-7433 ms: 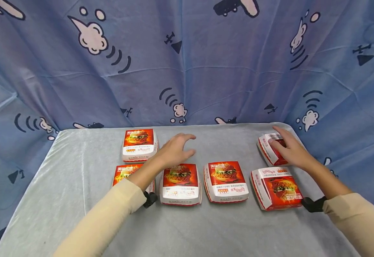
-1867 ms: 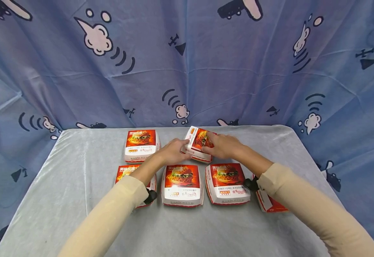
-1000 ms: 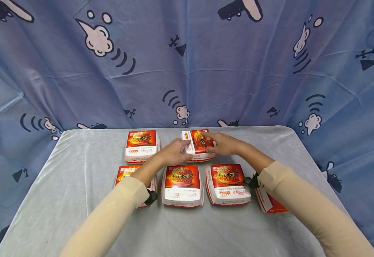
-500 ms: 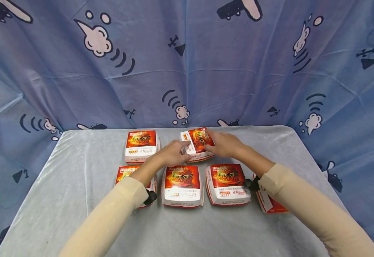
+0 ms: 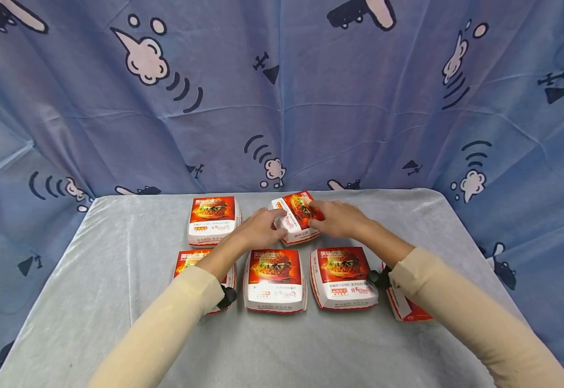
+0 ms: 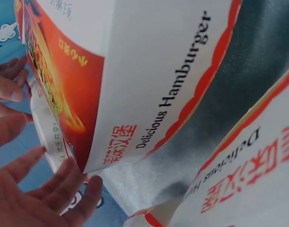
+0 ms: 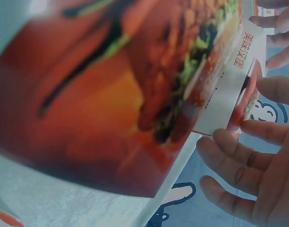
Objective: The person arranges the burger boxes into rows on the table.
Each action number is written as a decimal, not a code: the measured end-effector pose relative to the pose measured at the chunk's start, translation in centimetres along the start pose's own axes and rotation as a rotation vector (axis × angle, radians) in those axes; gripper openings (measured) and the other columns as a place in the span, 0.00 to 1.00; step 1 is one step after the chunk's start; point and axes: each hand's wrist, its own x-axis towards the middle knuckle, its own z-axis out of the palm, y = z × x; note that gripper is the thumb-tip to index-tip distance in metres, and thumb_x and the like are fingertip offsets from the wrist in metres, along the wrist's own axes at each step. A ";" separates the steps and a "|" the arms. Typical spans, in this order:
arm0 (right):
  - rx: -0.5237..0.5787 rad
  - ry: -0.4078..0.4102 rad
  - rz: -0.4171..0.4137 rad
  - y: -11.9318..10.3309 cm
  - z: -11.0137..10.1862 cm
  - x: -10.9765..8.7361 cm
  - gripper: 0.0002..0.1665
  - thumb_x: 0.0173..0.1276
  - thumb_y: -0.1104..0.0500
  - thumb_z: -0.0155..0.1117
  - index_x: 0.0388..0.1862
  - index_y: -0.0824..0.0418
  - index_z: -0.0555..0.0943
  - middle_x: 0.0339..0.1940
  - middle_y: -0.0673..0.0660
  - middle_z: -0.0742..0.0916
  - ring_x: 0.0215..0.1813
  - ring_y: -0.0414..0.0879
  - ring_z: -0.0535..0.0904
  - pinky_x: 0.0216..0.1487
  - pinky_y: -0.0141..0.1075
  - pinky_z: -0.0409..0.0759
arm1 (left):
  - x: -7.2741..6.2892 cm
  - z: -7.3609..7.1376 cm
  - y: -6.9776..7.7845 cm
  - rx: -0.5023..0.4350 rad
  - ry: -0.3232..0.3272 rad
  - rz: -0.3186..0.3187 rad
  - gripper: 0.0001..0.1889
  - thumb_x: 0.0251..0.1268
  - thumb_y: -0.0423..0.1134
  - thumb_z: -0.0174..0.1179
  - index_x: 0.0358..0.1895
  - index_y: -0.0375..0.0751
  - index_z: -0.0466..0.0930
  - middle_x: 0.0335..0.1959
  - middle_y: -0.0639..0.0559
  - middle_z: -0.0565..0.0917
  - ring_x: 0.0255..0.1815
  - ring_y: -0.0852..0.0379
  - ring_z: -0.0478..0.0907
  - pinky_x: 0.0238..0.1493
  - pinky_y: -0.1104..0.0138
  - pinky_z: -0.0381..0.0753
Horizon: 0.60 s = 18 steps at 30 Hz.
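Note:
A red and white hamburger box [image 5: 296, 218] with a burger picture lies at the back middle of the table, turned askew. My left hand [image 5: 259, 229] grips its left side, thumb at the front and forefinger over the edge. On the opposite side, my right hand [image 5: 337, 218] holds it with thumb and forefinger near the top. Both hands meet this box beyond larger foreground boxes in the wrist views. Their other fingers look loosely spread there: left hand [image 6: 36, 194], right hand [image 7: 258, 161]. Its far right side is hidden by my right hand.
Matching boxes stand around: one back left [image 5: 214, 221], a front row with a left box [image 5: 192, 261] partly under my arm, two middle ones [image 5: 274, 280] [image 5: 342, 277], and one [image 5: 405, 307] mostly behind my right sleeve. A blue patterned curtain [image 5: 359, 108] hangs behind the grey table [image 5: 92, 280].
My right hand has brought the hamburger box from the back right to the middle, beside my left hand. It was squared up a second ago; now it is turned askew again.

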 end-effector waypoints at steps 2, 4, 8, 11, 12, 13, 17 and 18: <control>-0.005 0.001 0.000 0.0 0.0 0.1 0.36 0.72 0.46 0.59 0.74 0.60 0.68 0.67 0.65 0.78 0.63 0.61 0.76 0.59 0.60 0.73 | -0.1 0.0 0.1 0.016 0.023 -0.046 0.28 0.69 0.42 0.57 0.71 0.44 0.70 0.63 0.39 0.74 0.62 0.46 0.72 0.63 0.53 0.72; -0.016 -0.002 0.002 0.0 0.1 0.2 0.37 0.72 0.46 0.58 0.76 0.59 0.66 0.67 0.66 0.77 0.64 0.61 0.75 0.59 0.60 0.73 | -0.1 -0.1 0.0 0.039 0.040 -0.078 0.28 0.68 0.43 0.56 0.72 0.47 0.70 0.63 0.39 0.72 0.60 0.45 0.72 0.60 0.51 0.74; -0.030 -0.015 0.012 -0.1 0.2 0.2 0.38 0.73 0.45 0.58 0.78 0.55 0.64 0.66 0.68 0.76 0.64 0.63 0.74 0.59 0.62 0.73 | -0.3 -0.3 -0.3 0.054 0.053 -0.102 0.29 0.68 0.43 0.55 0.73 0.50 0.69 0.71 0.36 0.66 0.68 0.40 0.68 0.65 0.46 0.70; -0.035 -0.021 0.011 -0.2 0.2 0.2 0.37 0.73 0.46 0.57 0.78 0.54 0.63 0.66 0.69 0.76 0.64 0.64 0.74 0.59 0.63 0.72 | -0.3 -0.4 -0.5 0.052 0.050 -0.071 0.29 0.68 0.42 0.55 0.73 0.47 0.69 0.72 0.37 0.67 0.72 0.43 0.65 0.69 0.49 0.66; -0.037 -0.021 0.010 -0.2 0.2 0.2 0.37 0.73 0.46 0.57 0.78 0.53 0.63 0.66 0.69 0.76 0.64 0.64 0.74 0.59 0.63 0.72 | -0.3 -0.4 -0.6 0.048 0.048 -0.060 0.29 0.68 0.41 0.55 0.73 0.46 0.69 0.71 0.39 0.69 0.72 0.44 0.65 0.69 0.50 0.66; -0.037 -0.021 0.008 -0.2 0.3 0.2 0.37 0.73 0.46 0.57 0.78 0.53 0.63 0.66 0.69 0.75 0.64 0.64 0.73 0.59 0.63 0.72 | -0.3 -0.4 -0.7 0.044 0.047 -0.051 0.29 0.68 0.41 0.56 0.72 0.44 0.69 0.70 0.40 0.71 0.72 0.45 0.66 0.70 0.52 0.66; -0.037 -0.016 0.001 -0.2 0.3 0.4 0.37 0.73 0.47 0.56 0.78 0.53 0.63 0.67 0.70 0.75 0.64 0.64 0.73 0.59 0.64 0.71 | -0.3 -0.5 -0.7 0.028 0.042 -0.043 0.29 0.67 0.41 0.56 0.72 0.43 0.70 0.68 0.43 0.74 0.71 0.47 0.67 0.70 0.54 0.66; -0.034 -0.015 0.002 -0.2 0.3 0.4 0.37 0.73 0.47 0.57 0.78 0.53 0.63 0.67 0.70 0.75 0.64 0.64 0.73 0.60 0.64 0.71 | -0.3 -0.5 -0.7 0.025 0.037 -0.049 0.29 0.68 0.41 0.56 0.72 0.43 0.70 0.69 0.44 0.74 0.72 0.47 0.67 0.70 0.54 0.66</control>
